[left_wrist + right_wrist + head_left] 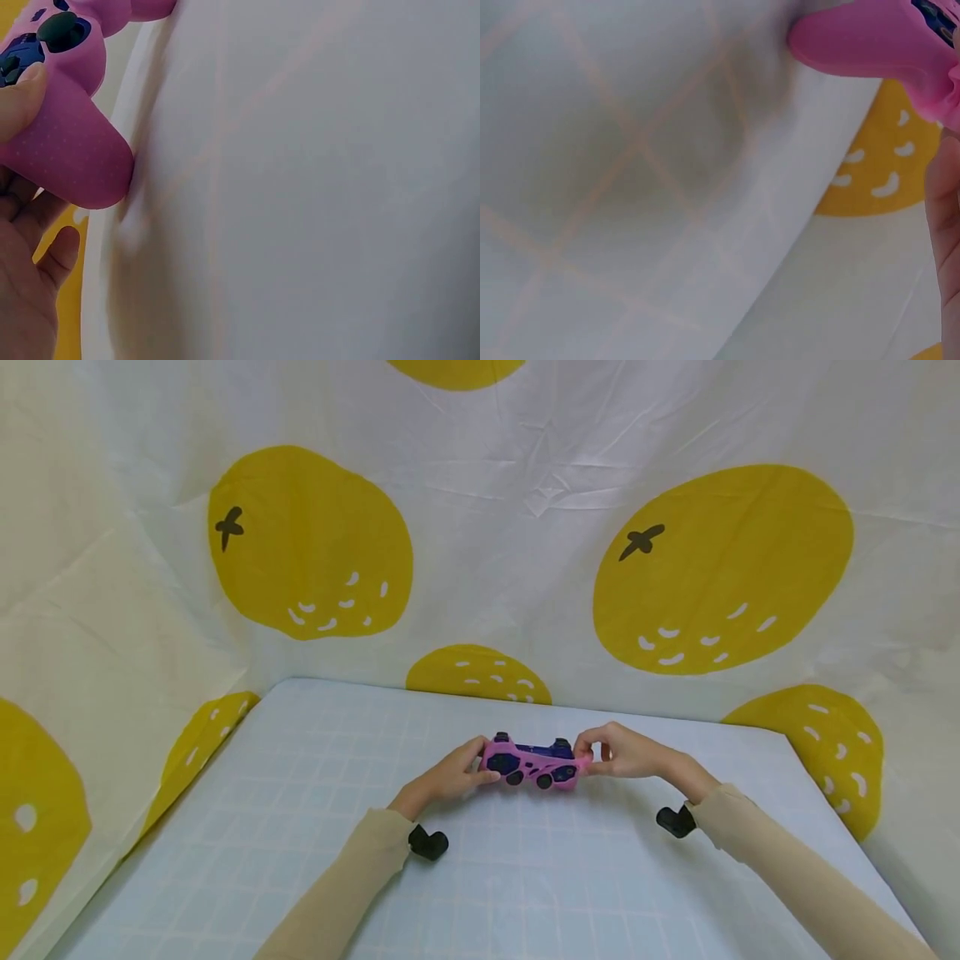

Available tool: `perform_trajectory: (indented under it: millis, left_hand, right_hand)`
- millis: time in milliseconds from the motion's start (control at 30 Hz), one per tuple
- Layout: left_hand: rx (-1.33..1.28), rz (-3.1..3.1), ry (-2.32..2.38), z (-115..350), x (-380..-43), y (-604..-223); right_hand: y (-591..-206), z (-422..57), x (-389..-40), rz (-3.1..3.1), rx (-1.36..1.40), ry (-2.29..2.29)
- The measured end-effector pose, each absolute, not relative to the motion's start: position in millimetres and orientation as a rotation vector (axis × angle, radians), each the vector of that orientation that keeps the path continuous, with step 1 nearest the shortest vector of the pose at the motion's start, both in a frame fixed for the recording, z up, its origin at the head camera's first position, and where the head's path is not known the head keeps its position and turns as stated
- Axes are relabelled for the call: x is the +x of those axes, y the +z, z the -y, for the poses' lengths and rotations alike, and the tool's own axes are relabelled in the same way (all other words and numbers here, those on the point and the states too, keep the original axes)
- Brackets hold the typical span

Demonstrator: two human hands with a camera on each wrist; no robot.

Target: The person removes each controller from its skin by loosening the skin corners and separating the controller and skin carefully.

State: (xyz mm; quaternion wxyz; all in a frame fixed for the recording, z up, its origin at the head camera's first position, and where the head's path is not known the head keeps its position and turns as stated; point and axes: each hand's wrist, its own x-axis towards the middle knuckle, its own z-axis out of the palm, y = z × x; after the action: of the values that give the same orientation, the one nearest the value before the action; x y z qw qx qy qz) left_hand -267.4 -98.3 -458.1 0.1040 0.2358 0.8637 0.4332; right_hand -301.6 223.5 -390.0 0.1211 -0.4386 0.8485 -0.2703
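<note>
The game controller (531, 767) is near the back of the worktop (525, 877), between two hands, with its front facing the person. It has dark blue parts and a pink cover (79, 146) with little dots on it. I can't tell if it touches the worktop or is held just over it. The left hand (450, 774) grips one end – its thumb is on the front, near the dark buttons. The right hand (630, 752) pinches the pink cover at the other end, and the pink looks crumpled there. Both arms have beige sleeves (341, 889), with a small black piece (428, 842) by each cuff. The worktop is pale blue with a grid of light lines – behind it hangs a white cloth (495, 543) with big yellow fruits.
</note>
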Motion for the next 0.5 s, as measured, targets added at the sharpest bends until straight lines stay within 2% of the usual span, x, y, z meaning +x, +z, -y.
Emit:
perform_trajectory:
  millis: [500]
  left_hand:
    - [0.682,-2.531,1.293,97,-265,-458]
  right_hand:
    - [-396,-225,-291,-2.479,-1.314,-0.835]
